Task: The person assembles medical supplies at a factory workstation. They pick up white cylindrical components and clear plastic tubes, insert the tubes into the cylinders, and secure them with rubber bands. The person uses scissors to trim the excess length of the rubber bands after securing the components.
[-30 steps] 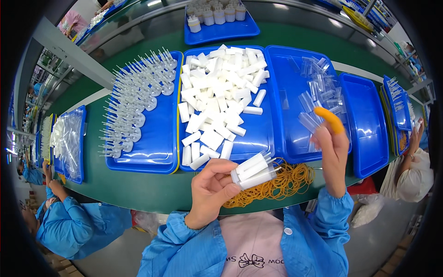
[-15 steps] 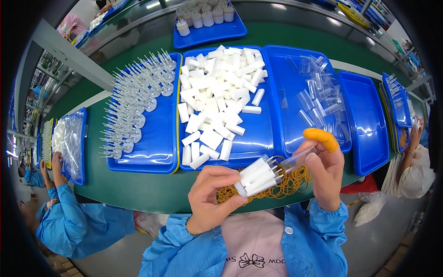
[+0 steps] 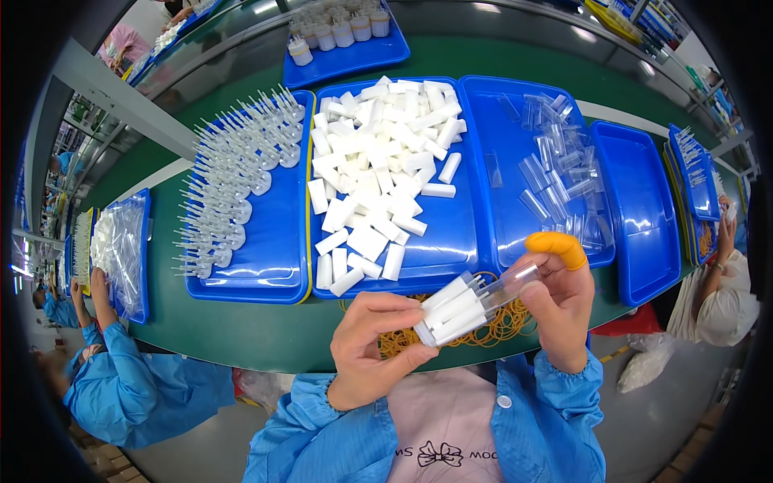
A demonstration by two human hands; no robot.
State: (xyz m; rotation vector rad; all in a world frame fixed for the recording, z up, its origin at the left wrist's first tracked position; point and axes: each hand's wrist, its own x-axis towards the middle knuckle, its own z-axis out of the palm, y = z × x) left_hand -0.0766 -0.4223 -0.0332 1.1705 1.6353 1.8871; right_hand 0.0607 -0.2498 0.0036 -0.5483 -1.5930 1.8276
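My left hand [image 3: 362, 342] is closed around the clear round base of a small assembly. White rectangular blocks [image 3: 455, 314] stand side by side on this base, with thin clear prongs among them. The assembly is tilted, its free end up and to the right. Between thumb and fingers, my right hand [image 3: 561, 302] pinches a clear plastic tube [image 3: 513, 283]. An orange finger cot [image 3: 557, 246] covers one fingertip of that hand. The tube's lower end is at the free end of the assembly; whether it is slipped over a prong I cannot tell.
Blue trays hold clear pronged bases [image 3: 237, 181], loose white blocks [image 3: 378, 161] and clear tubes [image 3: 560, 173]. Beneath my hands lie orange rubber bands [image 3: 503, 318]. Finished-looking bundles [image 3: 342, 32] stand on a far blue tray. Co-workers [image 3: 121, 386] sit at both sides.
My right hand has brought the clear tube slightly down and left, against the assembly's free end. The far tray of bundles has shifted left.
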